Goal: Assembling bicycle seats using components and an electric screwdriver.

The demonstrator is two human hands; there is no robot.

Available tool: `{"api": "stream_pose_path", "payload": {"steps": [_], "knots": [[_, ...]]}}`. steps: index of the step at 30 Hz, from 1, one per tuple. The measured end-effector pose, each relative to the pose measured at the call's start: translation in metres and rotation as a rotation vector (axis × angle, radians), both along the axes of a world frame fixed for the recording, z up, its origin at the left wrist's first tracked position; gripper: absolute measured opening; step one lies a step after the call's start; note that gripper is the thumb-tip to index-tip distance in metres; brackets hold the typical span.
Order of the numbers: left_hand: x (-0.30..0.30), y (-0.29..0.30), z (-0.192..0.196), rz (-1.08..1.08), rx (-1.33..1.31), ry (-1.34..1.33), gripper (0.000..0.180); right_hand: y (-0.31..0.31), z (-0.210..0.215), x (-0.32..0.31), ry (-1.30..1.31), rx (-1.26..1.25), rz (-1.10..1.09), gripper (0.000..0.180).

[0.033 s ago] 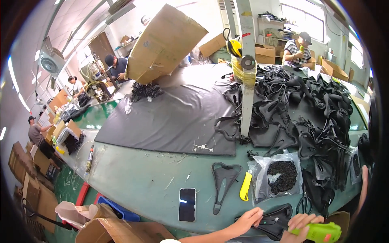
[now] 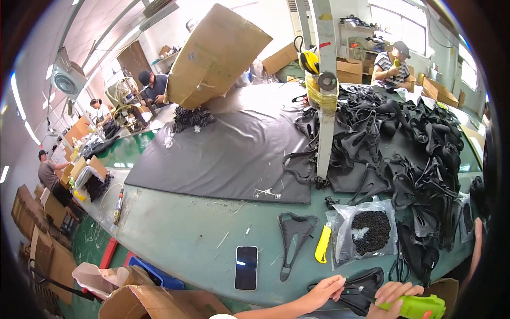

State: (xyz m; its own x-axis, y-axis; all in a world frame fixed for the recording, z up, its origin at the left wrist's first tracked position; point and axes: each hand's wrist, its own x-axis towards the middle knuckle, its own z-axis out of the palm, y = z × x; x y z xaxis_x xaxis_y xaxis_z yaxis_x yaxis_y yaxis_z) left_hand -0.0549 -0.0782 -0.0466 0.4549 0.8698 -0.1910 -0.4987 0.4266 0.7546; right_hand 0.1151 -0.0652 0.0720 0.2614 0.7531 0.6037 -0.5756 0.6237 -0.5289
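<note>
At the near table edge lies a black saddle-shaped piece (image 2: 364, 287) with a pointed nose. Over its left side is my left hand (image 2: 328, 288), its thumb and fingers pinched together; a tiny pale speck shows at the fingertips, too small to name. My right hand (image 2: 392, 295) wraps round a lime-green handheld tool (image 2: 422, 307) at the right of the piece; its working end is hidden by my fingers. Farther left lies a similar black saddle-shaped frame (image 2: 291, 244) with a long opening. Beside it is a yellow-handled knife (image 2: 322, 244).
A clear bag of small black bits (image 2: 370, 232) lies beyond my hands, with black-handled scissors (image 2: 399, 268) nearby. A phone (image 2: 246, 268) rests left. Black saddle parts (image 2: 419, 138) heap up right, behind a white post (image 2: 325, 143). A cardboard box (image 2: 218, 58) stands tilted at the back. Several people work farther off.
</note>
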Motion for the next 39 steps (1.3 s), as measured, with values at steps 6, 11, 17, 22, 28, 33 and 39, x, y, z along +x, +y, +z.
{"api": "stream_pose_path", "payload": {"steps": [6,11,17,22,28,33,39], "knots": [[0.01,-0.016,0.002,0.177,0.034,-0.02,0.029,0.003,0.003,-0.017,-0.11,0.087,0.12,0.044],[0.017,-0.022,0.004,0.162,-0.084,-0.203,0.027,-0.002,0.003,-0.016,-0.14,0.059,0.091,0.043],[0.019,-0.026,0.005,0.129,-0.121,-0.095,0.028,-0.007,-0.004,-0.007,-0.12,-0.025,-0.007,0.046],[0.012,-0.029,0.024,0.063,-0.09,0.011,0.029,0.002,-0.002,0.014,-0.114,0.198,0.148,0.042],[0.014,-0.009,0.042,0.035,0.594,0.435,0.01,-0.018,0.0,0.056,-0.153,0.084,0.279,0.043],[0.043,0.023,0.043,0.136,0.798,0.69,0.009,-0.028,-0.004,0.082,-0.359,-0.067,-0.022,0.04],[0.084,0.04,0.008,-0.066,1.228,0.97,0.021,-0.029,-0.016,0.092,-0.38,-0.271,-0.084,0.042]]}}
